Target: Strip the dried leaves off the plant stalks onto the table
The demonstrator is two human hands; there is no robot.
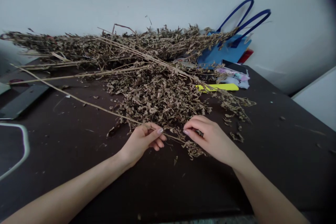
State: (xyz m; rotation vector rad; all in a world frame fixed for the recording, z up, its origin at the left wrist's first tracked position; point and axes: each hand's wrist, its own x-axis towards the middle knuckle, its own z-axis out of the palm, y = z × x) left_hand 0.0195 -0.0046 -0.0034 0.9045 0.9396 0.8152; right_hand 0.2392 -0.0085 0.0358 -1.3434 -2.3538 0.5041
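Dark bench, pale wall

Wall plain, bluish-grey, fills most of top of frame. Bench dk brown, runs ctr to btm. White flat panel, R edge, approx. mid-ht. Light dim, cool; upper R corner v. dark.

A single camera worn on the person's head looks from above the near side of the dark brown table, facing forward toward 12 o'clock and tilted down. The left hand and right hand are closest to the lens, both below the middle of the view, their bare forearms running in from 8 and 4 o'clock. The dried-leaf heap lies a little farther off, about the centre. The pale wall closes the view at 12 o'clock, farthest away; the blue bag stands before it at 2 o'clock. The view is wide, its corner darkened at 2 o'clock.
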